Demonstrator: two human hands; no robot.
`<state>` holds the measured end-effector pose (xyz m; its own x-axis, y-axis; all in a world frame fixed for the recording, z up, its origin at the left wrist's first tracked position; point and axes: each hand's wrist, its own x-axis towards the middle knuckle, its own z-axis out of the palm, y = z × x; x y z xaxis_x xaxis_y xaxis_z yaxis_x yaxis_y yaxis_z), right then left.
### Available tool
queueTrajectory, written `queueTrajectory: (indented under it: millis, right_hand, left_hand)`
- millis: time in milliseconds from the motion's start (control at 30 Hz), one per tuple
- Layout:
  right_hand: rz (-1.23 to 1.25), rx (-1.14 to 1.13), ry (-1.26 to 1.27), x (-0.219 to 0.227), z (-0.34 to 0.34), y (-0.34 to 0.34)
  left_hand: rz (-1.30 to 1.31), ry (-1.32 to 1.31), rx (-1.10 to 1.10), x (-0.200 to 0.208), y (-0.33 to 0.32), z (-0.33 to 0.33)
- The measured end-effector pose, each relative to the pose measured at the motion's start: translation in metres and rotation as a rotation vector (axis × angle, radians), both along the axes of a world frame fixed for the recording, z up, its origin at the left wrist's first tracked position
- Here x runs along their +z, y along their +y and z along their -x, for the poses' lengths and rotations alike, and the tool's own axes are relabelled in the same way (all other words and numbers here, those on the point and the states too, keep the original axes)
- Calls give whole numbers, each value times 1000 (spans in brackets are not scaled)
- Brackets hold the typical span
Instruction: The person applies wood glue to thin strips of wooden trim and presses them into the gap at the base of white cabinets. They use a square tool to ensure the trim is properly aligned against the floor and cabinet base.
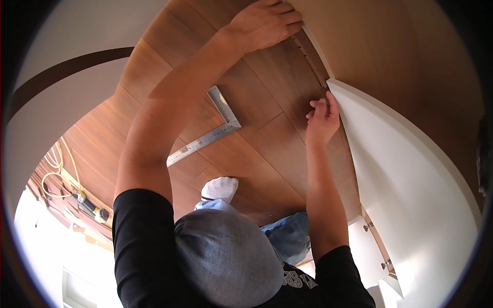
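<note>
My left hand (pixel 269 24) reaches to the far end of the floor, its fingers bent and close together at a brown strip (pixel 311 55) along the foot of the wall. Whatever lies under those fingertips is hidden. My right hand (pixel 323 122) is at the near end of the strip, beside the corner of a white panel (pixel 400 164). Its index finger points up by that corner, while the other fingers are loosely curled and apart. Between my arms, a metal carpenter's square (pixel 226 124) lies on the wood floor (pixel 264 92); my left arm partly covers it.
A yellow and black power tool (pixel 95 209) and a coiled pale cord (pixel 56 164) lie at the left. At the lower right, metal hinges (pixel 385 264) show on a cabinet edge. My bent knee (pixel 228 256) and socked foot (pixel 221 189) take up the lower middle.
</note>
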<state>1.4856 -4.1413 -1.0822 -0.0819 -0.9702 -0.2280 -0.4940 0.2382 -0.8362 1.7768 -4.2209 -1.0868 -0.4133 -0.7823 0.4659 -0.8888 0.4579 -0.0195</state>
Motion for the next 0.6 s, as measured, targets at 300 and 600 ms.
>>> queueTrajectory:
  millis: [300,600]
  right_hand:
    - [-334,-711,-446,14,-39,-17]
    - [-411,-642,-553,17,-37,-30]
  left_hand:
    - [-40,-3,11,-11,-4,-2]
    - [-174,17,-14,5,-7,-11]
